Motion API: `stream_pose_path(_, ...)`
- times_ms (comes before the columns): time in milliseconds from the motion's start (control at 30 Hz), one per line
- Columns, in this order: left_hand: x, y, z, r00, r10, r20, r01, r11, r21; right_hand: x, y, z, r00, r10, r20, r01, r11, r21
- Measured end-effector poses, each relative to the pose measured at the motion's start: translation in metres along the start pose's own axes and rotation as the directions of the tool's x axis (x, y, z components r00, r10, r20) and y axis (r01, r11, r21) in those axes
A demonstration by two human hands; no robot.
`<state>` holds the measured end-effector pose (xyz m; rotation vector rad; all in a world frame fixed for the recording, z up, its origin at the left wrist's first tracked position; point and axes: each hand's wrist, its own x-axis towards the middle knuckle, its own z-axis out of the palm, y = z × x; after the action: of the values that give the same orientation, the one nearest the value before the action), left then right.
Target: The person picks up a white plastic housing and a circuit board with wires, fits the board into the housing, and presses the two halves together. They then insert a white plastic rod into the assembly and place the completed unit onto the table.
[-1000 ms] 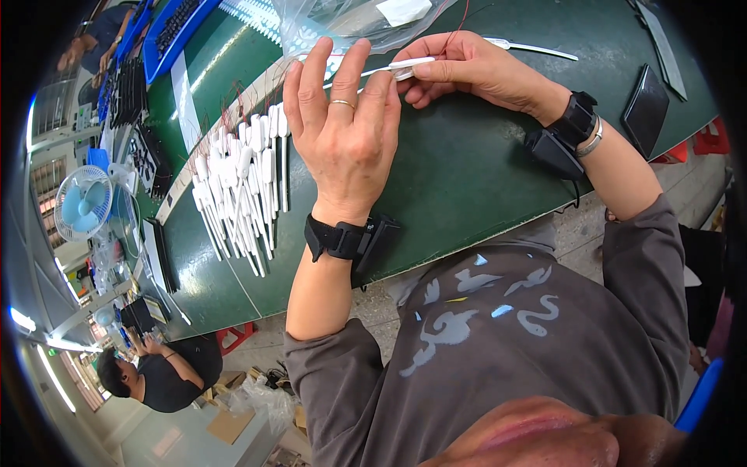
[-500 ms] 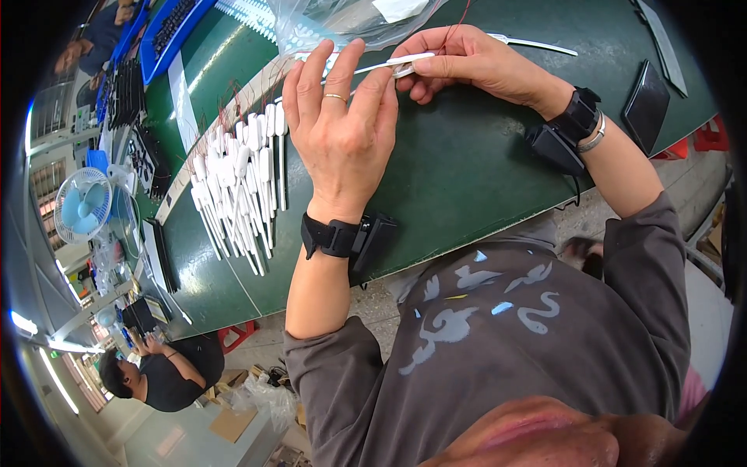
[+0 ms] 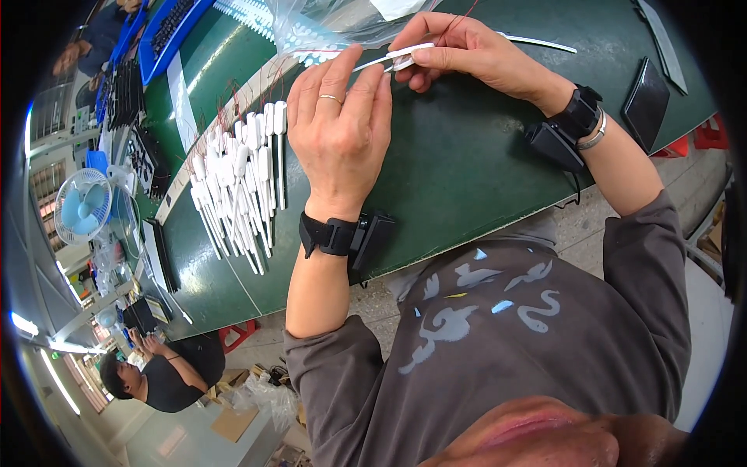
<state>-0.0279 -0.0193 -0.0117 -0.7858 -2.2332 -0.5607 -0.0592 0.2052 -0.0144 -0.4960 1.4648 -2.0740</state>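
A thin white stick with a wider flat head (image 3: 410,50) is held near the far edge of the table. My right hand (image 3: 459,54) pinches the head between thumb and fingers, and a thin red wire rises from beside it. Under that head a second white piece (image 3: 402,64) shows in part between the same fingers. My left hand (image 3: 342,117), a ring on one finger, has its fingertips closed at the stick's narrow part; the exact grip is partly hidden. Left of it lies a pile of similar white sticks (image 3: 247,175) with red wires.
Another white stick (image 3: 541,43) lies right of my right hand. A clear plastic bag (image 3: 334,23) and a sheet of white dots (image 3: 249,15) are at the back. A black phone-like slab (image 3: 646,105) rests at the right. A blue bin (image 3: 175,35) stands far left; a person (image 3: 167,373) sits beyond.
My left hand has shifted slightly left and down, its fingers drawing together and moving away from my right fingers. My right hand has risen slightly, the white head still in it.
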Motion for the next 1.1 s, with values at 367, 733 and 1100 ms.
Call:
stream_pose_path(367, 0.007, 0.012, -0.001, 0.996, 0.012, -0.083, -0.005, 0.996, 0.086, -0.002, -0.001, 0.010, 0.996, -0.072, 0.046, 0.069, 0.996, 0.052)
stream_pose_path(733, 0.011, 0.005, -0.007, 0.986, 0.167, -0.011, -0.164, 0.978, 0.126, -0.004, -0.004, 0.009, 0.996, -0.082, 0.046, 0.081, 0.996, 0.024)
stream_pose_path(1100, 0.010, 0.006, -0.009, 0.992, 0.124, -0.031, -0.119, 0.984, 0.134, -0.003, -0.003, 0.010, 0.993, -0.110, 0.032, 0.111, 0.992, -0.051)
